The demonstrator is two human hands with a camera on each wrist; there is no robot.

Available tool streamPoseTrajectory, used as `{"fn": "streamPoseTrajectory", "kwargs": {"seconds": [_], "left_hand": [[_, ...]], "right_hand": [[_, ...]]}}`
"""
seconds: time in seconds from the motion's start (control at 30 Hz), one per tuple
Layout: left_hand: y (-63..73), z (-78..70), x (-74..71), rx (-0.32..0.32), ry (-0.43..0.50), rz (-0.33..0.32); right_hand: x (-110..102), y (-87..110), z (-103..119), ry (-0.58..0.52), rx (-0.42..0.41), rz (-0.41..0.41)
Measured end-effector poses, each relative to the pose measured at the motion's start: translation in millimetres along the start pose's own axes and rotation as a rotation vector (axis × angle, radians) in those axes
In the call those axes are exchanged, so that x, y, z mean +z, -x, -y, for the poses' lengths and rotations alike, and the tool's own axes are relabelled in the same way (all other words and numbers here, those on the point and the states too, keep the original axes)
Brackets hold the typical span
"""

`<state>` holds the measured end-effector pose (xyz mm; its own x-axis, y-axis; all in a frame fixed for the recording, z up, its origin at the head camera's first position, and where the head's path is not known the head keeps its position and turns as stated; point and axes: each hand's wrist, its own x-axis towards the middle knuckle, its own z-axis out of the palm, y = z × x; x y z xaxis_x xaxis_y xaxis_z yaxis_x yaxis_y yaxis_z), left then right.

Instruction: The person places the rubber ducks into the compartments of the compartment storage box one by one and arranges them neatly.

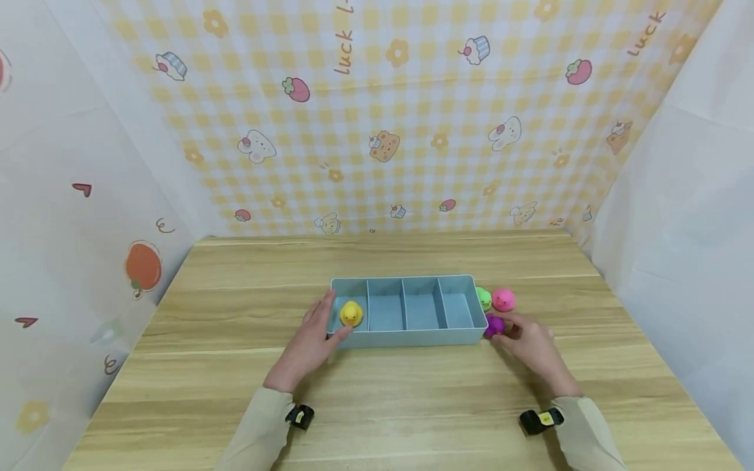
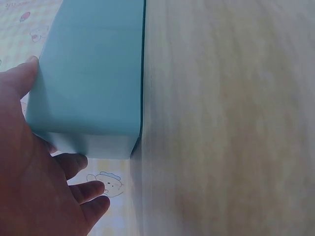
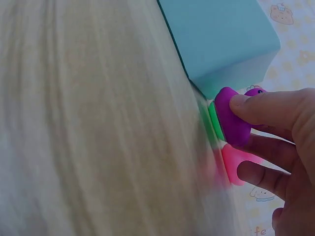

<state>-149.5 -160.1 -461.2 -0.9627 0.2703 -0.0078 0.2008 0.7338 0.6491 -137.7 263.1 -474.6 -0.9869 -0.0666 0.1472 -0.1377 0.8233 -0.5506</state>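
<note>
A light blue box with several compartments in a row stands on the table. In its leftmost compartment sits a yellow toy duck. My left hand rests around the box's left front corner, thumb at the front rim, the other fingers spread by the end wall. Beyond the opposite end, my right hand pinches a purple toy duck between thumb and fingers, close beside the wall. Just behind it are a green toy duck, partly hidden by the box, and a pink toy duck.
The wooden table reaches back to a yellow checked cloth with cartoon prints. White sheets hang at both sides. A black strap-on camera sits on the left wrist, another camera on the right.
</note>
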Motion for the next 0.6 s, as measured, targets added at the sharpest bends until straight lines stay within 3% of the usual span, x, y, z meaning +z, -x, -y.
{"fn": "streamPoseTrajectory", "kwargs": {"seconds": [0.3, 0.6], "left_hand": [[0.0, 1.4, -0.1, 0.015, -0.012, 0.001], [-0.7, 1.7, -0.3, 0.004, -0.008, 0.005]], "right_hand": [[-7, 0.2, 3, -0.048, -0.021, -0.008], [-13, -3.5, 7, -0.014, -0.046, -0.054]]}}
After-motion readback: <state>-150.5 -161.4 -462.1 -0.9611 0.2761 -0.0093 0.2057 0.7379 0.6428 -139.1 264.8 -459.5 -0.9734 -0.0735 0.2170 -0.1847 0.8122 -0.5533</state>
